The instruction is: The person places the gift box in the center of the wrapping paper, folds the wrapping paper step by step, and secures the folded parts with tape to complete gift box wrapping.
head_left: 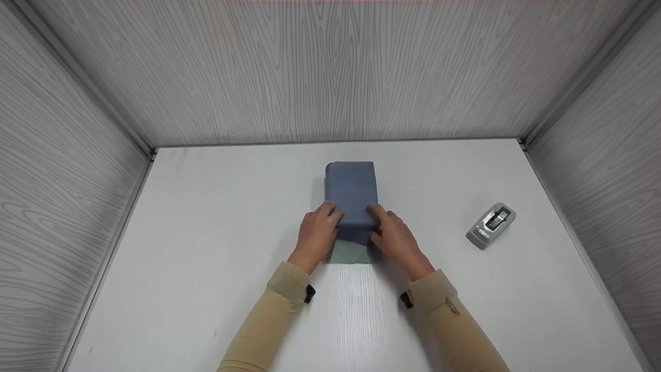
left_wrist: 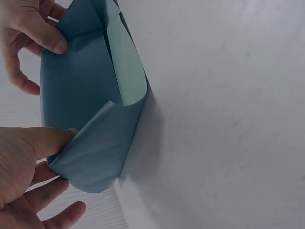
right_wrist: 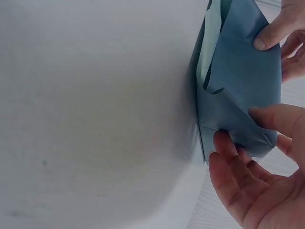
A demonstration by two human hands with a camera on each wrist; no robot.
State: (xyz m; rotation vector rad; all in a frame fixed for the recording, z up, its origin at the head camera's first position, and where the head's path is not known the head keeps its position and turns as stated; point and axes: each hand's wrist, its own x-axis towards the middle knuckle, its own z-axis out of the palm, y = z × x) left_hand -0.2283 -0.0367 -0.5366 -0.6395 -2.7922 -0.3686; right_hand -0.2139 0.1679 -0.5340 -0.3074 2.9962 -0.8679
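A box wrapped in blue paper (head_left: 352,188) lies on the white table, its near end towards the person. At that end the wrapping paper is partly folded, and a pale green flap (head_left: 348,251) of its inner side spreads on the table. My left hand (head_left: 316,233) grips the near left corner, its thumb (left_wrist: 55,140) pressing the folded paper inward. Across from it, my right hand (head_left: 398,240) pinches the folded side paper (right_wrist: 228,112) at the near right corner between thumb and fingers. The box inside is hidden by the paper.
A grey tape dispenser (head_left: 491,226) lies on the table to the right of the box. Grey wood-grain panels (head_left: 330,72) stand at the back and along both sides of the white table (head_left: 217,217).
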